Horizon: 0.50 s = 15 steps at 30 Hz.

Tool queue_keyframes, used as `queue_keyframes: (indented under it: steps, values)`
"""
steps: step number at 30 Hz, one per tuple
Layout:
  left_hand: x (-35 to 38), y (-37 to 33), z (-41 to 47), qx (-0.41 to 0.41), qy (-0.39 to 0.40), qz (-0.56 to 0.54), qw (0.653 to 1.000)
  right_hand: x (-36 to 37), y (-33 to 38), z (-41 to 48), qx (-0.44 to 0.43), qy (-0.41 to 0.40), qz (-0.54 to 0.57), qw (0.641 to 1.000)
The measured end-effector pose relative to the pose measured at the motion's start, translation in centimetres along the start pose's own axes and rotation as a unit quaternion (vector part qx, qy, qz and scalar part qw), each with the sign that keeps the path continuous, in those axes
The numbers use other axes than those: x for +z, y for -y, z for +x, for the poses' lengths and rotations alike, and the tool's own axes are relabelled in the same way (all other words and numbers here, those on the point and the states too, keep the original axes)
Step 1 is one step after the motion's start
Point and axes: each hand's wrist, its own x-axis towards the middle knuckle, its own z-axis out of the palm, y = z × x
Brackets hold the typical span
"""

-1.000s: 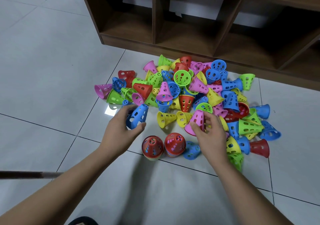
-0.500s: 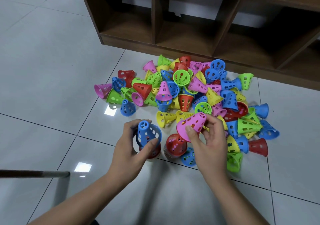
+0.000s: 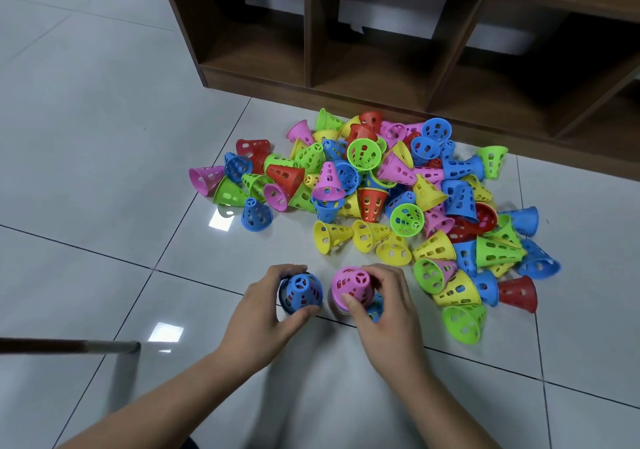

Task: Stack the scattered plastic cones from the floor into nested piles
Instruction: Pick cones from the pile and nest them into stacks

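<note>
blue cone (image 3: pixel 300 291) (left hand (image 3: pixel 263 317) gripping) and pink cone (image 3: pixel 351 284) (right hand (image 3: pixel 388 310) gripping), airborne before, now cap nested piles (image 3: pixel 333 305): two more stacked.

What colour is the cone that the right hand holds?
Pink. The cone shows best in the head view.

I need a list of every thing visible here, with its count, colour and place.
scattered cones: many; pink, blue, green, yellow, red; heaped, centre right.
blue-topped pile: one; nearer, left.
pink-topped pile: one; nearer, right.
shelf unit: one; brown; far side.
floor: pale grey tiles.
rod: one; dark; left edge.
left hand: one; grips blue-topped pile.
right hand: one; grips pink-topped pile.
</note>
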Motion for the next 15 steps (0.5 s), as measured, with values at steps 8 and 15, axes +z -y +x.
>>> queue_keyframes:
  steps: [8,15]
  values:
    - [-1.9,0.4,2.0,0.019,0.011,-0.057,0.998,-1.3,-0.9,0.1,-0.022,-0.007,-0.005,1.000]
    - [-3.9,3.3,7.6,0.013,-0.086,0.011,0.996,-1.0,-6.8,-1.1,0.069,-0.032,-0.138,0.987]
